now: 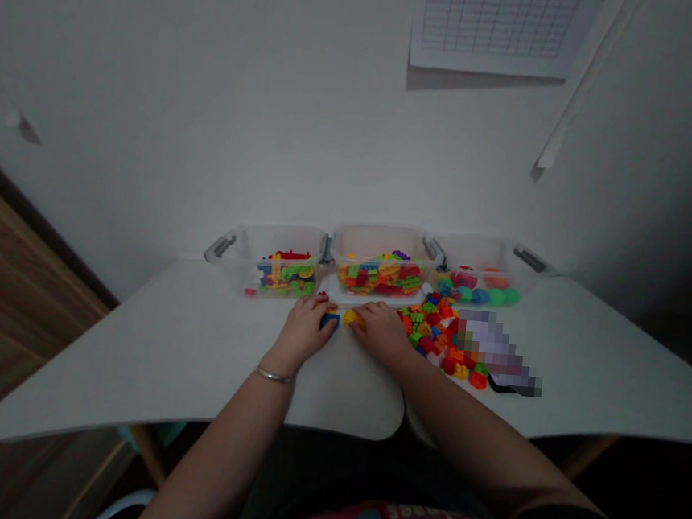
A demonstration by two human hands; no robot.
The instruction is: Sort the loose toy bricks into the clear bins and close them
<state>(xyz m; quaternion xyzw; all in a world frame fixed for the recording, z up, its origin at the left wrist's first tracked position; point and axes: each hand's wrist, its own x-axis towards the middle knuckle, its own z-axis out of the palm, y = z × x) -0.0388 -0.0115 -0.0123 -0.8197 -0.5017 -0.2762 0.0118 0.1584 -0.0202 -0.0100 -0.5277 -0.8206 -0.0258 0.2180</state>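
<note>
My left hand, with a bangle at the wrist, is closed around a blue toy brick; a bit of yellow shows just above the blue. Across a small gap, my right hand pinches a yellow toy brick, partly covered by the fingers. Both hands rest low over the white table. Beside my right wrist spreads a pile of loose toy bricks in red, orange, green, yellow and blue.
Against the wall stand three clear boxes: a left box and a middle box with bricks, and a right box with coloured balls. A white lid lies before the middle box. A pixelated phone-like object lies right of the pile.
</note>
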